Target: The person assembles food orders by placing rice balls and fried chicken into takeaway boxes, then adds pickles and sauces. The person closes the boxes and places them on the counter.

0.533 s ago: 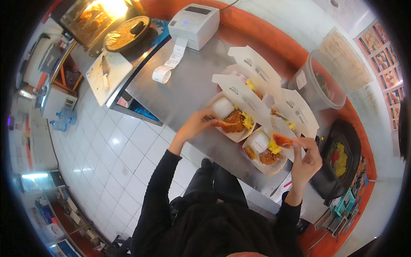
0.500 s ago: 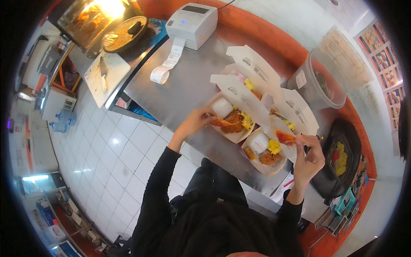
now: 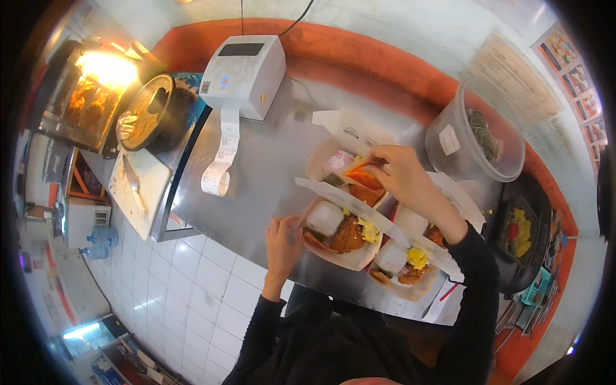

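My right hand [image 3: 401, 176] reaches across to the back left meal box, pinching a red-orange sauce packet [image 3: 364, 172] above the food inside. That box has a raised white lid [image 3: 351, 130], a wrapped bundle [image 3: 339, 162] and brown fried meat [image 3: 364, 194]. My left hand [image 3: 282, 247] has its fingers curled in at the left wall of the front left box; what they grip is hard to make out. A reddish strip [image 3: 313, 240] lies just inside that wall, beside wrapped white rice [image 3: 325, 218], a brown fried piece [image 3: 348, 234] and yellow scrambled egg [image 3: 368, 231].
Further open boxes stand close by, including the front right box [image 3: 420, 292]. A label printer [image 3: 247, 74] trails a paper strip [image 3: 221, 157]. Right lie a clear tub [image 3: 452, 154] and a black pan [image 3: 539, 212] with egg. A knife [image 3: 133, 176] rests on a cutting board [image 3: 144, 212].
My right hand has moved from the front right box to the back left one with a red packet. My left hand has drawn back to the box's left edge; its packet sits lower.
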Demonstrator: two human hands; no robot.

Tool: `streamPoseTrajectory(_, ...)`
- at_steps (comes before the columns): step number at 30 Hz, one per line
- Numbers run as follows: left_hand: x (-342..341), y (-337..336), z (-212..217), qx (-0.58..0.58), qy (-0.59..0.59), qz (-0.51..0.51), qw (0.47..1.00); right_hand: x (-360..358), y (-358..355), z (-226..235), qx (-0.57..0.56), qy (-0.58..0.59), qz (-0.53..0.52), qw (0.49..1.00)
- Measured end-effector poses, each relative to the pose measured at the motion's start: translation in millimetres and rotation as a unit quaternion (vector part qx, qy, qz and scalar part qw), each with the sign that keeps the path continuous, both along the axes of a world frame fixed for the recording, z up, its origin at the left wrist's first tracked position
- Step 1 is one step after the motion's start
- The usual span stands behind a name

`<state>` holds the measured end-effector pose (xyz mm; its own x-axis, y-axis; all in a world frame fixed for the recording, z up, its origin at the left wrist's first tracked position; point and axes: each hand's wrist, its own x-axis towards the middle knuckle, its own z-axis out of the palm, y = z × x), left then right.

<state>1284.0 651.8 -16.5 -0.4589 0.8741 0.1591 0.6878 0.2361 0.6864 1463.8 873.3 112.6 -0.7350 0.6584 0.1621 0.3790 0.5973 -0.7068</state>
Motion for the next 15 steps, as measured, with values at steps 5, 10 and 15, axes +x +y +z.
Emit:
streamPoseTrajectory(5,-27.4,18.5,-16.0,-0.045,-0.165,-0.077,0.982,-63.0,19.8,-81.2,-0.059,-0.126,0.047,0.989)
streamPoseTrajectory(10,-68.6,18.0,-27.9,-0.004,-0.152,-0.110,0.982,-77.7,14.5,-81.8,0.078,-0.174,-0.003,0.982)
streamPoseTrajectory(15,-111.7,17.8,-28.1,0.024,-0.134,-0.046,0.990,28.5,-37.9,18.5,0.197,-0.029,-0.246,0.949)
